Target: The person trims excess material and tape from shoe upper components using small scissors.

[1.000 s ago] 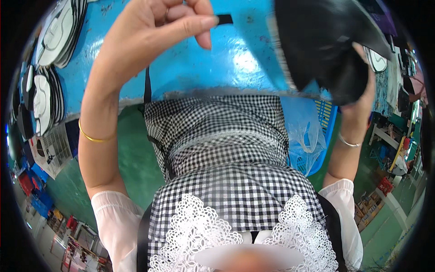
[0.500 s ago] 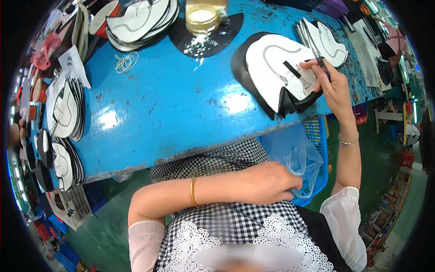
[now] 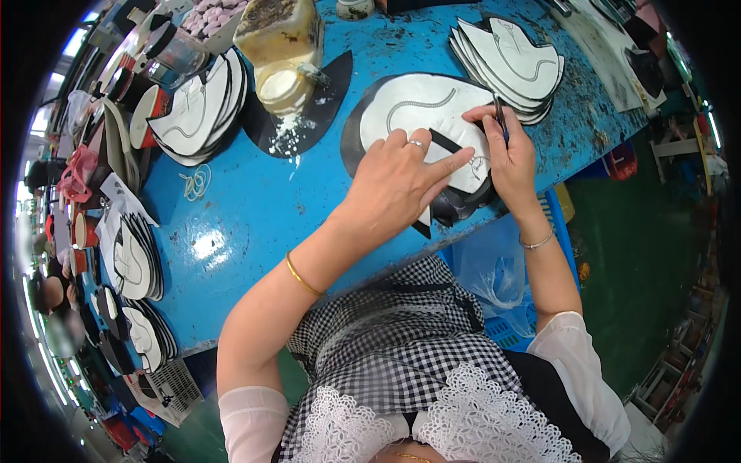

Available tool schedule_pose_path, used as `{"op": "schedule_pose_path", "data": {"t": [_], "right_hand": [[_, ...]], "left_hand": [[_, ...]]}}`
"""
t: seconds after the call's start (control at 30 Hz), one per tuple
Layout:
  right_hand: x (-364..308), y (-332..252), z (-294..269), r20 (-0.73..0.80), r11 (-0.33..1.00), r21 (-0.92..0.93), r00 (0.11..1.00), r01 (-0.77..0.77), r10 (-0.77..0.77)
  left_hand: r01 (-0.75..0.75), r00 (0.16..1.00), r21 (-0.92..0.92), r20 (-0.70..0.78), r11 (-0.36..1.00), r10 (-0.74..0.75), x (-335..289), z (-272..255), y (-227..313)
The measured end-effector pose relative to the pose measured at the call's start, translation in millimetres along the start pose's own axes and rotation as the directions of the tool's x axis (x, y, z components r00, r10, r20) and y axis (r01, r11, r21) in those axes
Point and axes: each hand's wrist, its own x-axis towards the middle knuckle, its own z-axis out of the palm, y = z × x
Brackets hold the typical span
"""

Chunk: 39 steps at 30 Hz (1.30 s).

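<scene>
A white shaped panel (image 3: pixel 401 100) with a curved line of stitching lies over a black piece (image 3: pixel 353 139) near the table's front edge. My left hand (image 3: pixel 394 177) rests on it, fingers outstretched and index finger lying along a short black strip (image 3: pixel 444 142). Closed around a slim dark tool with a metal tip (image 3: pixel 500 116), my right hand (image 3: pixel 512 158) is at the panel's right side. The tool's exact kind is unclear. Black folded material (image 3: pixel 459 207) shows below the panel, partly hidden by my hands.
Stacked white panels stand at the far right (image 3: pixel 513 65), far left (image 3: pixel 197 108) and left edge (image 3: pixel 135 262). A glue-stained block (image 3: pixel 278 31) and a tub of white powder (image 3: pixel 284 85) sit at the back. Below the table edge is a blue basket (image 3: pixel 505 332) with a clear bag (image 3: pixel 490 258).
My left hand has come up from beside the clear bag onto the white panel. My right hand still holds the tool at the panel's right side. The view has shifted.
</scene>
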Motion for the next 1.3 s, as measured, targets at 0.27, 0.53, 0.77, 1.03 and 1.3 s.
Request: {"op": "schedule_pose_path", "data": {"t": [0.27,0.53,0.77,1.03,1.3], "right_hand": [[-2.4,-4.6,-1.4,-0.093,0.988,-0.131,0.991,0.083,-0.095],[4.6,-11.8,-7.2,-0.073,0.974,-0.178,0.985,0.139,-0.154],[9.0,-14.0,-13.4,-0.071,0.973,-0.178,0.984,0.147,-0.162],[7.8,-5.2,-17.9,-0.119,0.998,-0.068,0.993,0.016,-0.024],[16.2,-53.5,-3.2,0.241,0.821,-0.436,0.926,0.37,-0.29]], "left_hand": [[0.038,0.988,-0.276,-0.133,0.96,-0.077,56.9,-28.3,-81.4],[0.343,0.905,-0.36,0.375,0.867,-0.202,93.9,-41.4,-87.4],[0.512,0.768,-0.387,0.607,0.767,-0.207,79.9,-46.8,-85.6],[0.636,0.77,-0.69,0.536,0.346,-0.347,-7.0,-41.7,-36.2],[0.056,0.568,-0.784,0.534,-0.618,-0.626,-194.3,-36.7,-2.1]]}}
